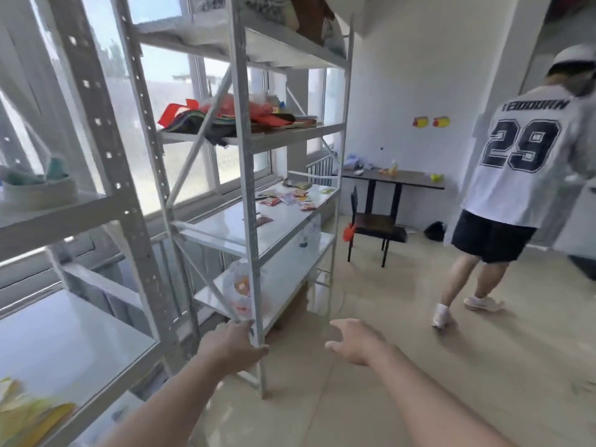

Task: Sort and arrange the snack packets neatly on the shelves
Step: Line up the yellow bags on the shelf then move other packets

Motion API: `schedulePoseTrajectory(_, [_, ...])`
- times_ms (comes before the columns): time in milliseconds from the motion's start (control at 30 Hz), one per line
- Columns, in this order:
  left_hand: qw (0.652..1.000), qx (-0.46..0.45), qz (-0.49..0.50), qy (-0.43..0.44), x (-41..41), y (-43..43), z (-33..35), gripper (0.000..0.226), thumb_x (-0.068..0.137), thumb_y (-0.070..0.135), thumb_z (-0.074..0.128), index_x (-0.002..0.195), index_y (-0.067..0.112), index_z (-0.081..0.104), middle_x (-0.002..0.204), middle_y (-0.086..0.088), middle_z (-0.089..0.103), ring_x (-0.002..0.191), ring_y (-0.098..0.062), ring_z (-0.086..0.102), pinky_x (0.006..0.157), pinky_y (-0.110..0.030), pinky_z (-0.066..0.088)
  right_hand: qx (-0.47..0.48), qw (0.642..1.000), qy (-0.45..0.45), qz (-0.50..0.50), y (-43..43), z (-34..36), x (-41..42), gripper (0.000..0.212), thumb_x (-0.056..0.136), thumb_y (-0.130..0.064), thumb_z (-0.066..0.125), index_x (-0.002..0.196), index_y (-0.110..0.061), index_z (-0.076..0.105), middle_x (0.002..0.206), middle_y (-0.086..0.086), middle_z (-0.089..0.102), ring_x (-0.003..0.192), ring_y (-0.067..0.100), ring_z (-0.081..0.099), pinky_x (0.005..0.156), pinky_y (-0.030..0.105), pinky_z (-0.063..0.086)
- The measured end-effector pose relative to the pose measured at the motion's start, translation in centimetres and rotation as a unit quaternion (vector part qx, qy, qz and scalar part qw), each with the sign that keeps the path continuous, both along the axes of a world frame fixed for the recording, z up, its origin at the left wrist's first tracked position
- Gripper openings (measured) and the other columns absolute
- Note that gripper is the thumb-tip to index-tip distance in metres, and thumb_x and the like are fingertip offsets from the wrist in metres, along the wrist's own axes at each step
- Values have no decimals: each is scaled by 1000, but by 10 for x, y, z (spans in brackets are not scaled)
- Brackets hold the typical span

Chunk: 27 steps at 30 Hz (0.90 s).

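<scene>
Head view, strong motion blur.

Left hand (233,342): at the foot of the front upright (246,175) of the shelf unit (290,56). The post sits between thumb and curled fingers, and the hand holds it.
Right hand (352,344): in the air over the floor (387,317), fingers spread and loosely bent, holding nothing.

Shelf unit: pale grey metal, perforated uprights, diagonal bracing, smooth glossy white shelf boards.

Snack packets (290,197): small flat foil sachets in red, pink, purple and yellow, scattered unevenly toward the far end of the middle shelf. One dark red packet (263,221) lies apart from them, nearer the upright.
Shelf above: a loose heap of packets (225,119) in red, orange and dark colours, some hanging over the edge.
Shelf below: a crinkled clear plastic bag (240,285) with orange-red contents, just behind the upright.

A second rack (96,130) of the same make stands nearer, at left. It carries a pale round basket (38,191) and, at the bottom left corner, yellow-green packets (29,411), too blurred to read.

Room: large windows (180,156) behind the racks, white walls, glossy beige floor tiles. A dark table (392,179) with small items and a dark chair (375,227) stand by the far wall. A person (516,156) in a white jersey numbered 29 and dark shorts stands at right, back to the camera.
</scene>
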<state>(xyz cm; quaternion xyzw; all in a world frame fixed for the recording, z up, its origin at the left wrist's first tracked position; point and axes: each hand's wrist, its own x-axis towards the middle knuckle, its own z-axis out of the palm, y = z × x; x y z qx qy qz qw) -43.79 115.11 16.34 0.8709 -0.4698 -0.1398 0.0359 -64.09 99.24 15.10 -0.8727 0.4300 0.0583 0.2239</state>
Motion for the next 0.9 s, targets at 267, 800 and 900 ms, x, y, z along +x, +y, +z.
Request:
schedulePoseTrajectory(267, [999, 19, -39, -5, 30, -167, -4, 81, 80, 71, 47, 148, 29, 33, 146, -1, 46, 133, -23, 44, 104, -40, 41, -24, 998, 27, -46, -158, -6, 14, 69, 87, -55, 54, 148, -29, 35, 154, 1, 38, 138, 21, 39, 109, 33, 35])
schedulePoseTrajectory(800, [997, 39, -70, 0, 190, -506, -15, 83, 80, 73, 49, 149, 29, 32, 150, 0, 42, 135, -24, 42, 106, -41, 41, -29, 994, 34, -97, -472, -7, 141, 66, 89, -53, 53, 149, -31, 34, 155, 0, 36, 139, 20, 37, 108, 30, 34])
schedulePoseTrajectory(900, [996, 62, -68, 2, 205, -567, -21, 82, 81, 73, 48, 148, 29, 32, 149, 0, 43, 134, -24, 42, 106, -40, 41, -16, 994, 30, -105, -530, -18, 150, 66, 90, -53, 53, 149, -31, 34, 155, 0, 35, 139, 20, 37, 108, 30, 34])
